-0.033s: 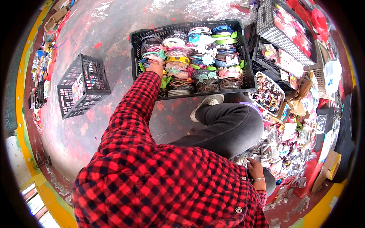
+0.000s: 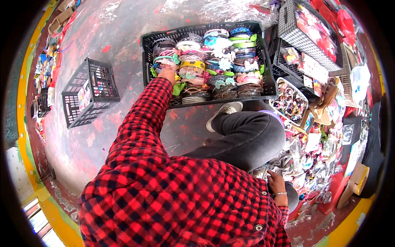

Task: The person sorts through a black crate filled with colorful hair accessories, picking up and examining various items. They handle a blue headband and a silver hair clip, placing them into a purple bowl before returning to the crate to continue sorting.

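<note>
A black plastic crate (image 2: 269, 84) holds rows of headbands stacked in columns, in many colours, some with bows and flowers. My left hand (image 2: 167, 75) reaches into its left side, touching the left column of headbands (image 2: 164, 59). Its back faces up and its fingertips are hidden among the bands, so their grip does not show. Beside the column lies a stack with a wide yellow headband (image 2: 192, 64). My right hand (image 2: 276, 182), with a bracelet at the wrist, rests by my knee at the lower right. Its fingers are loosely bent and apart, with nothing visible in them.
To the left stands a smaller black crate (image 2: 109, 82). At the right are a white basket of small hair accessories (image 2: 305, 101), a grey woven basket (image 2: 306, 47) of packaged goods, and a loose heap of packets (image 2: 308, 164). My bent leg (image 2: 251, 138) lies before the large crate.
</note>
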Motion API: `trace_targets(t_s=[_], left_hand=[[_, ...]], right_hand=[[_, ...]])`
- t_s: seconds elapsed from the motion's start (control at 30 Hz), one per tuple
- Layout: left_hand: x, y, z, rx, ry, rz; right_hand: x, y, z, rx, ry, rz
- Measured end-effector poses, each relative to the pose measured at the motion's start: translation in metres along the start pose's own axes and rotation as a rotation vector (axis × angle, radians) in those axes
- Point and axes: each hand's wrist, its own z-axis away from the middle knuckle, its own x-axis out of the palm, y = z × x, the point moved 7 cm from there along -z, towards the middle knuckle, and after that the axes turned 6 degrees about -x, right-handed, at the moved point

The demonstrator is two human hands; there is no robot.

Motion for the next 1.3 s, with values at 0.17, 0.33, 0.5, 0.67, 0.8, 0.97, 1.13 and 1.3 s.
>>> trace_targets(t_s=[0.17, 0.33, 0.5, 0.67, 0.8, 0.97, 1.13, 1.3], left_hand=[[0.003, -0.030, 0.009, -0.063, 0.004, 0.076], [0.031, -0.059, 0.005, -0.203, 0.027, 0.354], [0.027, -0.051, 0.002, -0.211, -0.004, 0.286], [0.036, -0.056, 0.019, -0.202, 0.113, 0.470], [0.050, -0.058, 0.024, -0.198, 0.166, 0.627], [0.053, -0.056, 0.030, -0.349, 0.168, 0.827], [0.127, -0.093, -0.006, -0.336, 0.131, 0.959], [0.049, -0.057, 0.014, -0.311, 0.029, 0.466]], right_hand=[[-0.001, 0.000, 0.000, -0.025, 0.016, -0.003], [-0.003, -0.003, 0.000, 0.020, -0.015, -0.019], [-0.004, -0.003, 0.000, 0.015, -0.004, -0.022], [-0.007, -0.009, 0.000, 0.043, 0.003, -0.079], [-0.006, -0.004, 0.001, 0.035, -0.003, -0.049], [-0.010, -0.010, 0.002, 0.044, 0.041, -0.057], [-0.006, -0.005, 0.000, 0.059, -0.029, -0.026], [-0.005, -0.006, 0.000, 0.038, 0.021, -0.038]])
